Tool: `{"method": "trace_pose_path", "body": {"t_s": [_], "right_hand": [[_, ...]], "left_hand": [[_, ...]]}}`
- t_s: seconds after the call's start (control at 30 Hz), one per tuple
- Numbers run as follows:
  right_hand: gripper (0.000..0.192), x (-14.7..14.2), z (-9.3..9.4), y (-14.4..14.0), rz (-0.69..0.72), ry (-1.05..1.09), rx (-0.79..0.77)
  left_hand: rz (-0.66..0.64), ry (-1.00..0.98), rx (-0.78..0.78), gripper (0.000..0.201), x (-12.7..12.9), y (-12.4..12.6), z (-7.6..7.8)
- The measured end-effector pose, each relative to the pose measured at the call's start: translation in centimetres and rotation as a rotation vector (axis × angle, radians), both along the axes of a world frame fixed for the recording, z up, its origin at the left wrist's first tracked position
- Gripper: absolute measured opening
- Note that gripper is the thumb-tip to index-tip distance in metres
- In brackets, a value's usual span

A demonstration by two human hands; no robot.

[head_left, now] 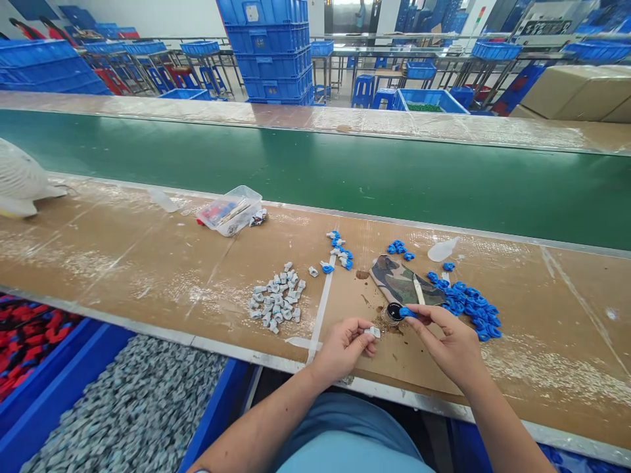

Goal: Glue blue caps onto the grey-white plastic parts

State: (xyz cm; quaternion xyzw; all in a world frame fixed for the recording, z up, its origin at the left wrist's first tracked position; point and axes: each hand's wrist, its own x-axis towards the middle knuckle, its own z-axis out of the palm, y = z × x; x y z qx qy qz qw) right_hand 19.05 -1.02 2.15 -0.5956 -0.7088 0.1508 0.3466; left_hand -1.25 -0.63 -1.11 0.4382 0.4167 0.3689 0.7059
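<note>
The person sits close against the near edge of the bench (148, 263), and the parts lie sorted within arm's reach. The left hand (342, 345) pinches one small grey part (373, 332) between its fingertips, held up just off the board. The right hand (451, 345) grips one blue part (407, 313) in its fingers, right over a small dark pot (393, 312), apparently so the piece can meet whatever the pot holds. A camouflage-patterned pad (401, 282) lies just beyond the pot.

Left of the hands sits one heap of grey parts (276, 299), too many to count exactly; a few dozen. To the right one heap of blue parts (470, 305), again dozens. Between them, farther off, is a small cluster of joined grey-and-blue pieces (339, 253), roughly ten. One clear plastic box (231, 210) stands far left, before the green conveyor belt (345, 177).
</note>
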Motion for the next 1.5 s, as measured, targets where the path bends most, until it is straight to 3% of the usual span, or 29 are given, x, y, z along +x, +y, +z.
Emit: {"method": "trace_pose_path", "body": {"t_s": [0.2, 0.37, 0.6, 0.83, 1.03, 1.37, 1.5], "right_hand": [[0.017, -2.1, 0.3, -1.6, 0.134, 0.211, -0.064], [0.015, -2.8, 0.3, -1.5, 0.205, 0.183, -0.082], [0.016, -2.0, 1.3, -0.6, 0.285, 0.128, -0.24], [0.014, -2.6, -0.4, -1.6, 0.096, 0.307, -0.288], [0.013, -3.5, -1.0, -2.3, 0.023, 0.43, -0.286], [0.025, -2.5, -1.8, -2.8, 0.075, 0.437, -0.283], [0.022, 0.0, -1.9, -3.5, -0.041, 0.336, -0.261]], "left_hand": [[-0.039, -0.014, 0.025, 0.04, 0.1, -0.1, -0.2], [-0.094, 0.031, 0.097, 0.039, -0.1, -0.1, -0.2], [-0.108, 0.081, 0.177, 0.035, -0.1, -0.3, -0.2], [-0.059, -0.07, 0.019, 0.044, 0.4, -0.5, 0.2], [-0.035, -0.091, -0.07, 0.045, 0.6, -0.3, 0.2], [-0.047, -0.106, -0.182, 0.046, 1.0, 0.0, 0.4], [-0.079, 0.002, -0.166, 0.046, 0.1, 0.8, 0.9]]}}
